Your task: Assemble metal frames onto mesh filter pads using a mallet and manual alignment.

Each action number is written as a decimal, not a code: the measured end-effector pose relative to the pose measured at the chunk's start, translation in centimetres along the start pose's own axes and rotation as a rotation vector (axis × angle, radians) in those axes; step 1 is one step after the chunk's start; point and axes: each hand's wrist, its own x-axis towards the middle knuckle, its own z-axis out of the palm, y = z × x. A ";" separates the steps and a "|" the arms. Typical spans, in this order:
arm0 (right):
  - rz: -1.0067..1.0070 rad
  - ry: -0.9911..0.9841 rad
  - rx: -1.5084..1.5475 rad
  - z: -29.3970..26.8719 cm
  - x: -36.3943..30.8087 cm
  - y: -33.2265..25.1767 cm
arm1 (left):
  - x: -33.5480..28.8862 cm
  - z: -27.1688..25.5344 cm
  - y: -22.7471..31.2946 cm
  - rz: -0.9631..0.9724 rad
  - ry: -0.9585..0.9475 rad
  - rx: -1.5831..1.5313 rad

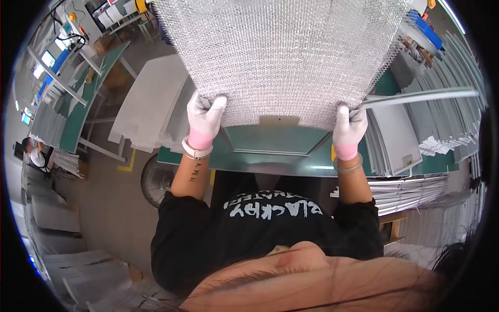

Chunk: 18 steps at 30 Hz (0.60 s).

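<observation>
A large silver metal mesh sheet [286, 57] is held up in front of me by its two near corners. My left hand [206, 114], in a white glove with a pink cuff, pinches the near left corner with the thumb on top. At the near right corner my right hand [349, 125], gloved alike, grips the mesh the same way. A small tan plate [279, 121] shows at the sheet's near edge. Below the mesh, a thin rectangular metal frame [270, 152] lies on the green worktable [244, 165], its far part hidden by the sheet.
Stacked mesh panels [150, 99] stand to the left, and more framed panels [392, 138] lean on the right of the table. A long pale metal strip [421, 97] juts out at right. A round fan [157, 179] is on the floor. A person [37, 155] sits far left.
</observation>
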 end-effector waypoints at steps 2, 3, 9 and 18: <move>0.140 -0.153 0.338 -0.3 1.1 -1.6 | -0.2 0.1 -0.1 -0.032 0.044 -0.040; 0.180 -0.114 0.384 0.1 1.2 -1.7 | -0.2 0.0 -0.2 -0.023 0.031 -0.031; 0.134 -0.302 0.479 -1.4 -0.2 2.7 | -1.1 -0.4 0.2 0.035 0.026 0.058; 0.082 -0.242 0.525 -1.2 -2.0 2.0 | -2.7 -0.4 0.2 0.053 -0.011 0.066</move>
